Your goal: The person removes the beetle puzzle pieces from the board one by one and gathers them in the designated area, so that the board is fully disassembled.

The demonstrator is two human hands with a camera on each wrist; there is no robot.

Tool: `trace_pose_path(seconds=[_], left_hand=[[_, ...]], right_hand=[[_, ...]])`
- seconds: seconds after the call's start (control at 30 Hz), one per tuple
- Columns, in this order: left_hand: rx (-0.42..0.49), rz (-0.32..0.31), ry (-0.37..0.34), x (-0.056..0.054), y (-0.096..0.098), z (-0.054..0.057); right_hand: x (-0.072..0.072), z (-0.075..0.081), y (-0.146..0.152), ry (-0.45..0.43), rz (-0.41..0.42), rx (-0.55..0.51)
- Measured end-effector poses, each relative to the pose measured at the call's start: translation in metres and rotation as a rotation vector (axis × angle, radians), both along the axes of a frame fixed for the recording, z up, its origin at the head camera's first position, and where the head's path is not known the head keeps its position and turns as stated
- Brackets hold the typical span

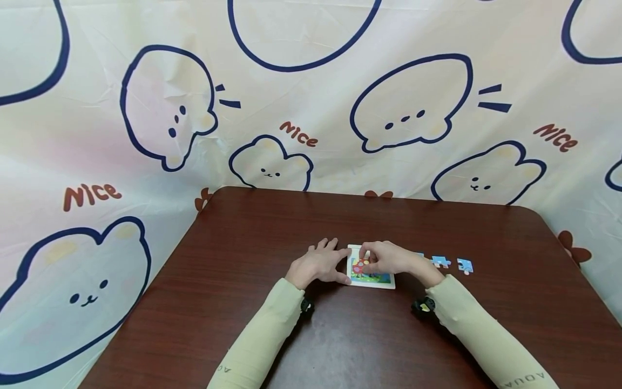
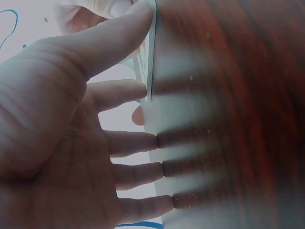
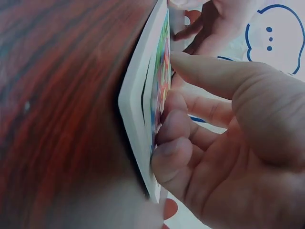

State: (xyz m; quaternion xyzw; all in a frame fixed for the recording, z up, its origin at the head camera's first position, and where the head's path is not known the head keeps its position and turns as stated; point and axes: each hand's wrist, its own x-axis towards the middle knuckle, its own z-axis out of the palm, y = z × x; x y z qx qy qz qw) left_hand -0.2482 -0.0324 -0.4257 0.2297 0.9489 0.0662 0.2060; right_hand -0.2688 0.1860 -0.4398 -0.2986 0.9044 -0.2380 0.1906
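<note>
Head view: white rectangular puzzle tray (image 1: 371, 286) lies between your hands on dark-brown wood-grain worktop (image 1: 272, 227). Tray holds red, green and blue jigsaw picture (image 1: 375, 279), seemingly part-filled; loose blue-printed jigsaw pieces (image 1: 441, 262) to its right look left to fit. Your left hand (image 1: 318, 265) touches tray edge, fingers spread apart. Right hand's (image 1: 389, 257) fingers curl against picture; whether pinching piece, cannot tell.

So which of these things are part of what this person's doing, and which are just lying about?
In the job, it seems:
white-framed picture puzzle
left hand, touching the frame
right hand, on the picture
loose blue puzzle pieces, probably

Just around it:
dark table, as support
printed cloth backdrop
black wrist devices, worn
</note>
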Motion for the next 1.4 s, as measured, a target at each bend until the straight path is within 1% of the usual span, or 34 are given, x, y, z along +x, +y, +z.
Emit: trace_pose_path(seconds=[0.37, 0.63, 0.97, 1.17, 1.4], left_hand=[[0.009, 0.003, -0.009, -0.001, 0.000, 0.001], [0.009, -0.004, -0.009, -0.001, -0.001, 0.001], [0.014, -0.004, -0.016, -0.001, -0.001, 0.003], [0.017, -0.001, -0.016, -0.002, -0.001, 0.000], [0.011, 0.000, -0.016, 0.000, 0.000, 0.000]], right_hand=[[0.001, 0.003, -0.007, -0.016, -0.040, 0.058], [0.000, 0.005, -0.010, -0.022, -0.042, 0.082], [0.001, 0.002, -0.012, -0.035, -0.078, 0.072], [0.001, 0.000, -0.011, -0.044, -0.094, 0.070], [0.002, -0.002, -0.010, -0.039, -0.091, 0.067]])
